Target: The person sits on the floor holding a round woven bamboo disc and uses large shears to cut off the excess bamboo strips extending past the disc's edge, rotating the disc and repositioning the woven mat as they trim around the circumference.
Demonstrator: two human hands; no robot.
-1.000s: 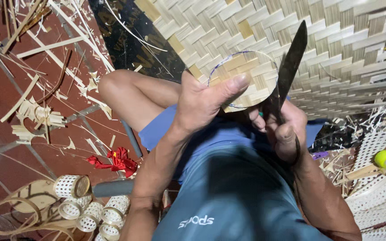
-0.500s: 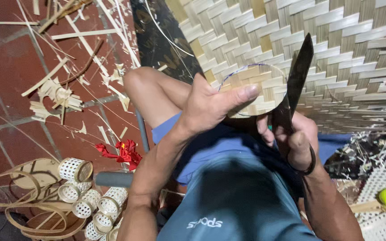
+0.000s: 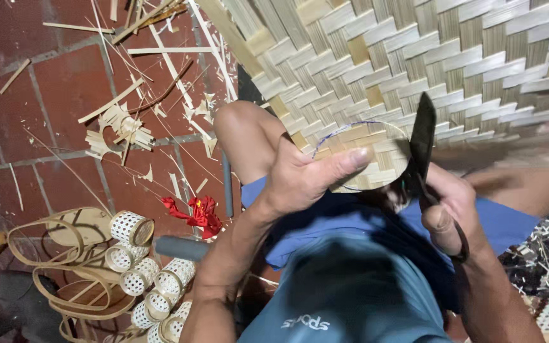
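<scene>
L hand (image 3: 303, 181) grips the near edge of a woven bamboo mat (image 3: 452, 70), thumb pressed flat on top, fingers curled under, right at a circle (image 3: 363, 155) drawn in blue on the weave. The mat spreads up and away from that grip and rests over the person's lap and bare knee (image 3: 246, 130).

R hand (image 3: 446, 213) is clenched round the handle of a dark knife (image 3: 422, 143). The blade stands upright above the fist, just right of the L thumb tip, its edge touching the mat at the circle's right side.

Below-left of the L forearm, on the red brick floor (image 3: 65, 95): small white lattice-woven cylinders (image 3: 138, 260), bamboo strip loops (image 3: 65, 267), a red scrap (image 3: 198, 213). Bamboo offcuts (image 3: 119, 127) lie farther up-left.
</scene>
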